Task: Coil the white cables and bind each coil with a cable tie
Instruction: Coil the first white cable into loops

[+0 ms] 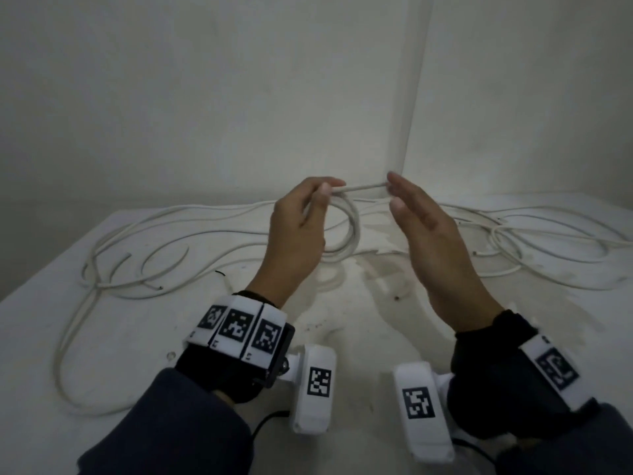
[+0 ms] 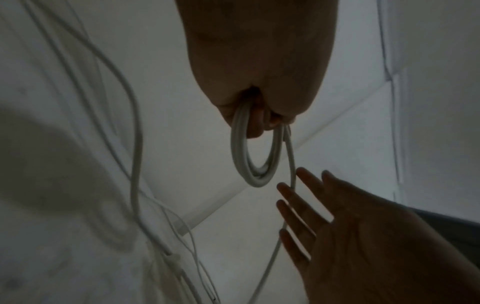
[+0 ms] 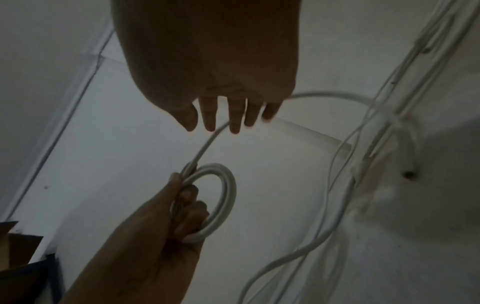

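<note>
My left hand (image 1: 310,207) is raised above the white table (image 1: 376,337) and grips a small coil of white cable (image 1: 351,228) made of a few loops. The same coil (image 2: 255,164) hangs below its curled fingers in the left wrist view. A straight run of the cable (image 1: 359,187) leads from the left hand's thumb across to my right hand (image 1: 404,204). The right hand's fingers (image 3: 235,115) are straight and spread, with the cable (image 3: 207,144) passing along them, not gripped. From there the cable arcs right and down to the table.
Several loose white cables (image 1: 137,248) sprawl over the left and back of the table, and more loops (image 1: 534,248) lie at the right. A small dark tie-like piece (image 1: 220,273) lies on the table left of my left wrist. White walls meet in a corner behind.
</note>
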